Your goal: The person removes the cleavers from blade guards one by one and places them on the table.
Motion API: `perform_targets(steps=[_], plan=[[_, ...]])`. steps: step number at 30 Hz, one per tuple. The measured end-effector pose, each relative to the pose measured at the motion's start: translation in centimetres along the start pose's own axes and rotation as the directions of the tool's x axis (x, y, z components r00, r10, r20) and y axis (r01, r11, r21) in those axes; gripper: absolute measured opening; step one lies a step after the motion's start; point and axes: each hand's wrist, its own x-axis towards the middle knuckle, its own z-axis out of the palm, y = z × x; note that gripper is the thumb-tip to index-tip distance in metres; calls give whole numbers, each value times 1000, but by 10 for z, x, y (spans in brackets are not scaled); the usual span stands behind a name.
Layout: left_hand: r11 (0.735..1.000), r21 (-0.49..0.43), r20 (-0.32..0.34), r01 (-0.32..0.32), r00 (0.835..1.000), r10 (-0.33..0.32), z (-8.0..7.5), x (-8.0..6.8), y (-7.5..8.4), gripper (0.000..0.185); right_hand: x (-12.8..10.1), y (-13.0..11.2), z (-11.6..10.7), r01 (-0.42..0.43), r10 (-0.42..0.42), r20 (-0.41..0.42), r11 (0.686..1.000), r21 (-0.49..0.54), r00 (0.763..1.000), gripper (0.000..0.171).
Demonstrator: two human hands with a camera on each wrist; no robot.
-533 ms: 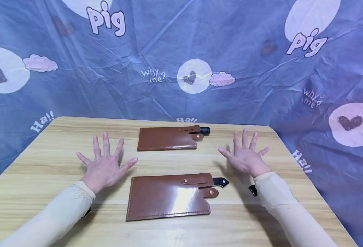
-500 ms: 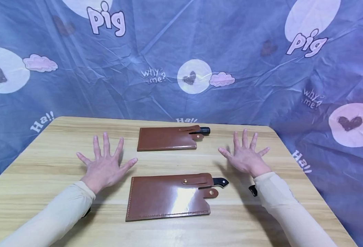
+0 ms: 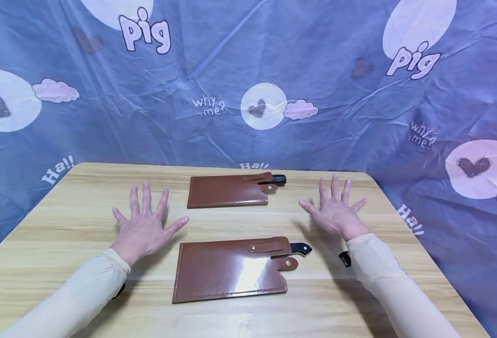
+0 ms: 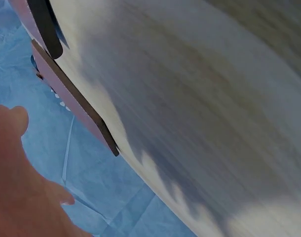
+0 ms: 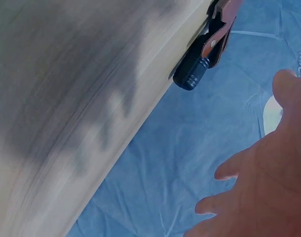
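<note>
Barely anything has shifted since a moment ago: the near sheath, knife handle poking out its right end, lies between both hands, untouched. Left hand and right hand hover with fingers spread wide, holding nothing. Beyond it lies the far sheath. Nothing seems begun; a first grasp looks due.

Both blades are hidden inside their brown leather sheaths: the near sheath, between the hands, shows only a black handle tip; the far sheath shows only a ribbed black handle end. Both wrist views are motion-blurred. The left hand and right hand are cut off by the frame edges there.
</note>
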Motion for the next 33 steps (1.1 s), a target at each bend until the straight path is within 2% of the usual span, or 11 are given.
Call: perform_targets(steps=[4, 7, 11, 14, 20, 26, 29, 33], plan=[[999, -49, -45, -22, 999, 20, 0, 6, 1, 102, 5, 2, -2, 23, -22, -48, 1000, 2, 999, 100], [994, -95, -99, -47, 994, 37, -3, 11, 2, 97, 12, 3, -6, 64, -59, -131, 997, 39, 990, 98], [984, -151, -138, -96, 988, 75, -9, 20, 1, 84, 25, 2, -8, 138, -92, -246, 975, 174, 965, 83], [969, -214, -115, -124, 988, 101, -14, 26, 0, 80, 37, 1, -7, 180, -98, -286, 944, 277, 953, 68], [930, -326, -59, -169, 986, 158, -19, 43, 1, 82, 59, -2, -5, 213, -95, -265, 861, 462, 959, 44], [913, -353, -39, -205, 978, 205, -14, 63, 6, 73, 76, -8, -1, 175, -57, -206, 765, 620, 977, 31], [912, -353, -26, -210, 976, 215, -12, 73, 11, 72, 82, -12, 0, 150, -39, -183, 745, 649, 982, 30], [904, -357, -25, -233, 970, 240, -11, 87, 20, 77, 90, -18, 2, 96, 19, -167, 751, 653, 986, 29]])
